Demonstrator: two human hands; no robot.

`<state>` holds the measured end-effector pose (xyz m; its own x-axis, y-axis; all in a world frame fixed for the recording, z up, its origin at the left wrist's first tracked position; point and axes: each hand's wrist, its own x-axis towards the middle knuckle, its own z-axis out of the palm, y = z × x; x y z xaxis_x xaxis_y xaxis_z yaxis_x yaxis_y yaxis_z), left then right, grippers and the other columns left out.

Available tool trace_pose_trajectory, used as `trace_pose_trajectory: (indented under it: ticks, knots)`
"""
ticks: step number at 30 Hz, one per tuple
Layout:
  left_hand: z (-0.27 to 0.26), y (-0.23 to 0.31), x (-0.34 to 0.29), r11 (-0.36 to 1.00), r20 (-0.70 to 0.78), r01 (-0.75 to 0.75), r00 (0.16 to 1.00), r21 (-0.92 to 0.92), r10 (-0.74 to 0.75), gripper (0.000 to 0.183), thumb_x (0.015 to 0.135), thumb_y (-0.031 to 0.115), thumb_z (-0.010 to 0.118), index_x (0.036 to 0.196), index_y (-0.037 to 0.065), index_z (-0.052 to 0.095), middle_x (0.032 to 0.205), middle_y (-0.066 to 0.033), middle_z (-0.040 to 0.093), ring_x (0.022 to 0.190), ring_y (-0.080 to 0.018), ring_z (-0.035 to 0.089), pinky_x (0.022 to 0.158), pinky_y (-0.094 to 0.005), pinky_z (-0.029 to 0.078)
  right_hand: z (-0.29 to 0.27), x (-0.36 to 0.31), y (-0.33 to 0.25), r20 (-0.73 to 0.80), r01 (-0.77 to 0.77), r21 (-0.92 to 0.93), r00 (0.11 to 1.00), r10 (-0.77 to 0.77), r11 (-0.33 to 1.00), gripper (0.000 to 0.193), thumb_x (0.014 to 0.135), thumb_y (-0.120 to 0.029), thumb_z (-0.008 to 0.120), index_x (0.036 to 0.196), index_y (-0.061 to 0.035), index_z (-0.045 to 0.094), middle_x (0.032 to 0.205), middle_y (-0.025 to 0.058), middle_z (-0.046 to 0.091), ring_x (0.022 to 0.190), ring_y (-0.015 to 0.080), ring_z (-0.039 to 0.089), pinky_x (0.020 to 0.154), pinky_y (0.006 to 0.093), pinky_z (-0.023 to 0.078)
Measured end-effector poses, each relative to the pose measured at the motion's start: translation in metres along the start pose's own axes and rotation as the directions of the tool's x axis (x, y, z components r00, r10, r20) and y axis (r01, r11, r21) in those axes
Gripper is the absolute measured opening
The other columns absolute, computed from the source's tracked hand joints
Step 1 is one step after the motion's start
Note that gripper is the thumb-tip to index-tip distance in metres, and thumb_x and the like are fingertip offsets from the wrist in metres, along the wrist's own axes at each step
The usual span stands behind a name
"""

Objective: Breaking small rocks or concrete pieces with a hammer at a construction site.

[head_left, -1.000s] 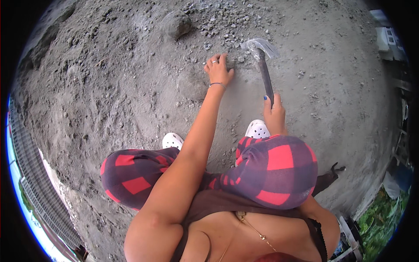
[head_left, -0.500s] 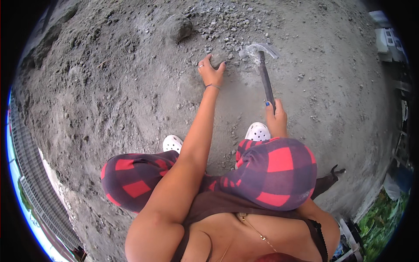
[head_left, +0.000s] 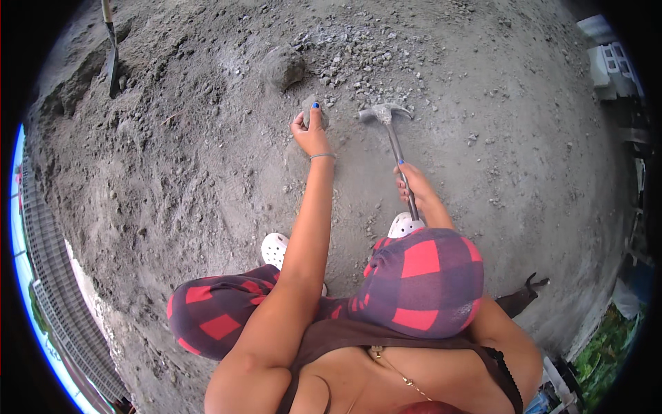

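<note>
A grey stone (head_left: 307, 105) is in my left hand (head_left: 313, 140), with the thumb over its top and the fingers curled round its side. This hand is in front of a larger rounded rock (head_left: 283, 67) that sits on the dusty ground. My right hand (head_left: 414, 182) is wrapped around the dark handle of a claw hammer (head_left: 386, 114). The hammer's metal head points away from me, to the right of the stone and above the ground.
Broken gravel (head_left: 352, 63) lies scattered beyond my hands. A shovel (head_left: 112, 58) stands at the far left. Hollow concrete blocks (head_left: 609, 69) are at the right edge. My feet wear white perforated clogs (head_left: 274, 248). A dark brown shape (head_left: 520, 298) lies by my right knee.
My left hand has closed round the stone and turned, moving slightly left. The hammer has shifted left and its head has come nearer. The shovel has come into view at the far left.
</note>
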<state>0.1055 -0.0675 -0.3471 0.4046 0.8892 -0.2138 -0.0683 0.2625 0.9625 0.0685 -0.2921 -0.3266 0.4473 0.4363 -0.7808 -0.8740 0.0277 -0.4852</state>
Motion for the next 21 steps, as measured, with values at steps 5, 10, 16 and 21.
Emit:
trace_pose_trajectory:
  ticks: [5,10,16,21]
  knots:
    - [0.014,-0.018,-0.012,0.997,0.038,-0.020,0.999,0.069,0.017,0.051,0.065,0.026,0.069,0.099,-0.001,0.042,0.081,-0.0053,0.052,0.063,-0.0102,0.050,0.052,-0.0219,0.041,0.043,0.085,-0.125,-0.006,0.188,-0.151,0.982,-0.191,0.971,0.024,0.084,-0.030,0.041,0.078,-0.0068,0.043,0.053,-0.0034,0.038,0.037,0.0042,0.032,0.032,0.0198,0.028]
    - [0.024,-0.004,-0.009,0.997,0.103,-0.054,0.993,0.056,0.048,0.047,0.067,0.022,0.067,0.099,-0.002,0.042,0.085,-0.0082,0.051,0.073,-0.0121,0.050,0.061,-0.0223,0.041,0.038,0.040,-0.133,0.081,0.250,-0.068,0.966,-0.244,0.966,0.018,0.082,-0.026,0.043,0.076,-0.0090,0.043,0.052,-0.0051,0.037,0.037,0.0019,0.032,0.031,0.0181,0.028]
    - [0.009,-0.010,-0.026,0.887,0.362,-0.233,0.929,0.400,0.081,0.048,0.057,0.025,0.072,0.091,-0.001,0.049,0.085,-0.0136,0.054,0.079,-0.0219,0.053,0.072,-0.0309,0.042,-0.047,-0.057,0.001,-0.068,0.093,-0.096,0.993,-0.100,0.991,0.015,0.079,-0.024,0.052,0.075,-0.0116,0.044,0.053,-0.0047,0.039,0.040,0.0032,0.035,0.032,0.0201,0.028]
    - [0.031,-0.030,-0.046,0.785,0.534,-0.431,0.831,0.445,0.154,0.053,0.053,0.031,0.072,0.090,0.000,0.051,0.087,-0.0161,0.055,0.082,-0.0287,0.053,0.072,-0.0357,0.041,-0.052,-0.065,-0.001,-0.195,0.157,-0.109,0.965,-0.176,0.982,0.018,0.079,-0.027,0.052,0.080,-0.0094,0.049,0.055,-0.0041,0.042,0.041,0.0039,0.037,0.034,0.0200,0.029]
